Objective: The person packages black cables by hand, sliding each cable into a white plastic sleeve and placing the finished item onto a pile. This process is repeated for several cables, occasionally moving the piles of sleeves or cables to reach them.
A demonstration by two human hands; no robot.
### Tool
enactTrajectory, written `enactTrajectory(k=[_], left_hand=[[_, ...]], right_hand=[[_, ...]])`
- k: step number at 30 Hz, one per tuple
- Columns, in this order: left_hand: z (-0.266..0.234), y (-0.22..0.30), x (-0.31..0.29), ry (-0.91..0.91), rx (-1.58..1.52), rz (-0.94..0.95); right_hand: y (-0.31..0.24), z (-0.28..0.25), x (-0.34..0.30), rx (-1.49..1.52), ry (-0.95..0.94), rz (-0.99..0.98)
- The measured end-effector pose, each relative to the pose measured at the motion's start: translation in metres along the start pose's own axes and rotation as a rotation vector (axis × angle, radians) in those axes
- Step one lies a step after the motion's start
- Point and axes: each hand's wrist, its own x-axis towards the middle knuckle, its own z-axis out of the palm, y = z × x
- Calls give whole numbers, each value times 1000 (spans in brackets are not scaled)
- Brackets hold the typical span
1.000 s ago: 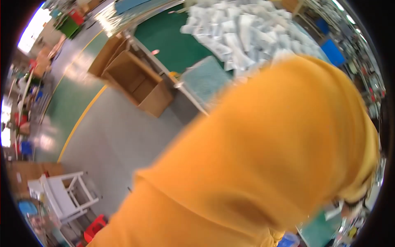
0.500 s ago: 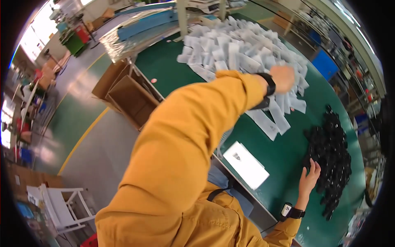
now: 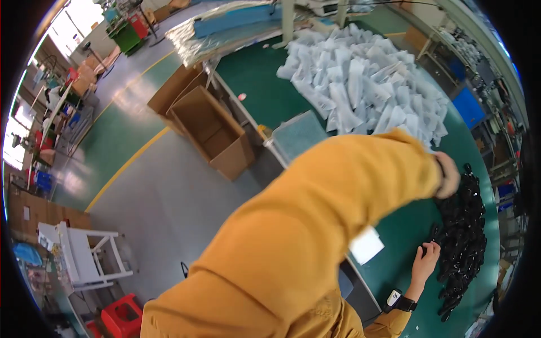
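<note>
L grip (image 3: pixel 448 176) blurred over black pile (image 3: pixel 463 245) on desk (image 3: pixel 403 239), can't tell from here if spread; R grip (image 3: pixel 426 256) pinching black pc (image 3: pixel 434 231), thumb vs. fingertips.

Wears a mustard-yellow, long-sleeved garment (image 3: pixel 332 318) of matte fabric, with stitched seams on the front, well behind the fingers of both sides. Behind the left fingers (image 3: pixel 449 188), includes a wide, loose left sleeve (image 3: pixel 282 242) marked by soft folds and diagonal creases. Includes a dark wristband (image 3: pixel 439 170) just behind the same fingers, blurred in outline. Behind the right fingers (image 3: pixel 430 250), includes a black strap (image 3: pixel 405 304) with a pale, squarish face (image 3: pixel 393 298) bearing a small dark marking, then a right sleeve (image 3: pixel 390 323) in matching mustard-yellow.
</note>
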Motion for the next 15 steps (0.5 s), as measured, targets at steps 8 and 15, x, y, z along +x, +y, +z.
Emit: enactTrajectory(k=[8, 15], left_hand=[[-83, -35, -63, -222, 234, 403], [-121, -71, -62, -306, 532, 647]], right_hand=[[131, 24, -92, -125, 29, 19], [39, -22, -50, -169, -163, 278]])
